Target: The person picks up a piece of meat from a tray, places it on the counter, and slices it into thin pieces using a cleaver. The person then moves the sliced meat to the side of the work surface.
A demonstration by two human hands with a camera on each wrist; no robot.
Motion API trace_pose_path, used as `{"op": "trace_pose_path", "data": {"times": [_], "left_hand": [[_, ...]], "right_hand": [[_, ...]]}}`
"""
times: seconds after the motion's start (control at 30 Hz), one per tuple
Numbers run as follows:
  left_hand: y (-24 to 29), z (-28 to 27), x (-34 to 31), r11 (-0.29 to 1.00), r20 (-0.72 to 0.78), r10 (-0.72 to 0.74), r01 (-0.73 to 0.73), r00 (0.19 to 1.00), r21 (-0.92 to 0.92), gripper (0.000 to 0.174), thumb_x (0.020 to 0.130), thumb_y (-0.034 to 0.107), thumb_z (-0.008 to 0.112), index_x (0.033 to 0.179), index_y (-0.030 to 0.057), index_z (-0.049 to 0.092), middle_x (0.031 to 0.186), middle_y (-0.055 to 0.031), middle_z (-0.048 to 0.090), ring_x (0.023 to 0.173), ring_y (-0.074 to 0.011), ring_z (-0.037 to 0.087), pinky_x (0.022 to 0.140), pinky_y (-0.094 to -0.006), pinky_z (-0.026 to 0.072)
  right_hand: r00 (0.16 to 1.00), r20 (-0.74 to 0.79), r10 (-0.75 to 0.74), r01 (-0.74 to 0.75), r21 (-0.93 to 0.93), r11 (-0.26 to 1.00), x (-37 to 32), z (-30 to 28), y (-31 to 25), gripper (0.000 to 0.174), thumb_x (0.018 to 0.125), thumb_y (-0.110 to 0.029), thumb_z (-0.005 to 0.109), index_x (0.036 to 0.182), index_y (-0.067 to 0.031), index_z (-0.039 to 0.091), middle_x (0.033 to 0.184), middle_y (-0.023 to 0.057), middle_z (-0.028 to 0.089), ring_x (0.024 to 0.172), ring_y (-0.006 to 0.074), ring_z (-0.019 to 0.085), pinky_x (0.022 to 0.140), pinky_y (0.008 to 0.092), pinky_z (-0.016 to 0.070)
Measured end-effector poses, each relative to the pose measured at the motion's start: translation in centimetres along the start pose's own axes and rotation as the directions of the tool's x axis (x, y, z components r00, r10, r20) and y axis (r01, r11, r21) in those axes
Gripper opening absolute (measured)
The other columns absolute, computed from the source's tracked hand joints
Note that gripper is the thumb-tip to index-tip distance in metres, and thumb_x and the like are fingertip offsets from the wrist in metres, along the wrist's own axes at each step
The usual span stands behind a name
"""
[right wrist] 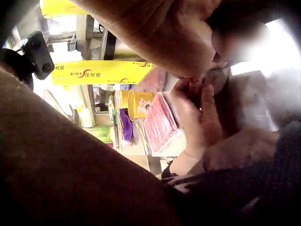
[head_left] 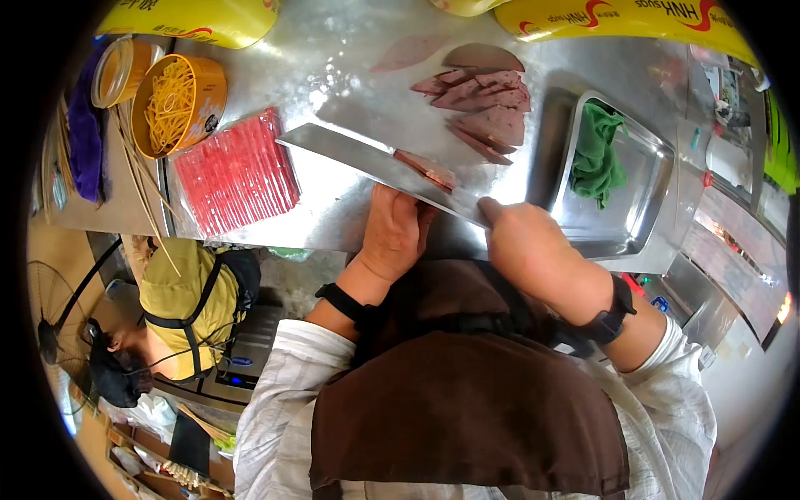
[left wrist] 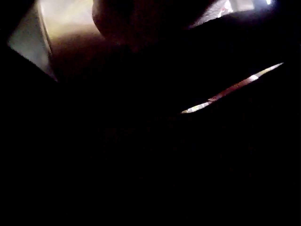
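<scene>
My right hand (head_left: 529, 242) grips the handle of a broad kitchen knife (head_left: 358, 161), whose blade slants across the front of the steel counter (head_left: 333, 92). Close against the blade's near side, my left hand (head_left: 392, 233) has its fingers curled round a piece of meat (head_left: 427, 171); part of that meat shows beyond the blade, and the fingertips are hidden. Several pinkish-brown meat slices (head_left: 487, 100) lie in a loose pile farther back. In the right wrist view the left hand (right wrist: 202, 117) appears close below the right hand (right wrist: 164, 37). The left wrist view is mostly dark.
Left of the knife lies a plastic-wrapped pack of pink sticks (head_left: 237, 172), beside a yellow tub (head_left: 212, 92) of shredded strips. On the right a metal tray (head_left: 637, 225) holds a green cloth (head_left: 598, 154). Yellow film rolls (head_left: 617, 23) line the back. Another person (head_left: 179, 300) is at left.
</scene>
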State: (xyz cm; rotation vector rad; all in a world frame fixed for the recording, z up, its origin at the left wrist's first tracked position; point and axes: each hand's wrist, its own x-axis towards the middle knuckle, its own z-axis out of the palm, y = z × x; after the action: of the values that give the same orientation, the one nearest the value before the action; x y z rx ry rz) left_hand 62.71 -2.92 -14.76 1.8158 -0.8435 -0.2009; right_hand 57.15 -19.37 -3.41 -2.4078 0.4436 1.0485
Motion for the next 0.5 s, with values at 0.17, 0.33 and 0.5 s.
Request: {"op": "trace_pose_path", "data": {"times": [0.17, 0.33, 0.5], "left_hand": [[-1.0, 1.2, -1.6, 0.999, -0.024, -0.021, 0.022, 0.999, 0.028, 0.042, 0.075, -0.003, 0.070, 0.113, 0.0051, 0.055, 0.114, -0.0151, 0.055, 0.105, -0.0382, 0.054, 0.090, -0.0458, 0.0451], [-1.5, 0.4, -2.3, 0.995, -0.007, 0.057, -0.056, 0.998, 0.080, 0.040, 0.075, -0.001, 0.073, 0.110, 0.0049, 0.055, 0.112, -0.0144, 0.055, 0.103, -0.0370, 0.054, 0.090, -0.0454, 0.0449], [-0.5, -1.0, -1.0, 0.980, 0.015, 0.136, -0.137, 0.991, 0.141, 0.038, 0.074, 0.001, 0.076, 0.107, 0.0044, 0.057, 0.108, -0.0129, 0.055, 0.100, -0.0344, 0.054, 0.087, -0.0421, 0.0452]], "right_hand": [[1.000, -0.020, -0.012, 0.011, -0.009, 1.000, 2.0, 1.4, -0.2, 0.015, 0.082, -0.007, 0.054, 0.089, 0.0017, 0.064, 0.081, 0.0255, 0.068, 0.077, 0.0420, 0.067, 0.069, 0.0482, 0.0545], [0.989, -0.127, -0.079, 0.080, 0.005, 0.997, 2.4, 1.7, 0.7, 0.015, 0.083, -0.010, 0.055, 0.087, -0.0005, 0.066, 0.081, 0.0246, 0.067, 0.077, 0.0420, 0.066, 0.070, 0.0486, 0.0541], [0.951, -0.305, -0.049, 0.058, 0.020, 0.998, 2.4, 0.9, 2.9, 0.017, 0.088, -0.017, 0.057, 0.089, -0.0022, 0.066, 0.081, 0.0234, 0.067, 0.079, 0.0421, 0.065, 0.070, 0.0503, 0.0522]]}}
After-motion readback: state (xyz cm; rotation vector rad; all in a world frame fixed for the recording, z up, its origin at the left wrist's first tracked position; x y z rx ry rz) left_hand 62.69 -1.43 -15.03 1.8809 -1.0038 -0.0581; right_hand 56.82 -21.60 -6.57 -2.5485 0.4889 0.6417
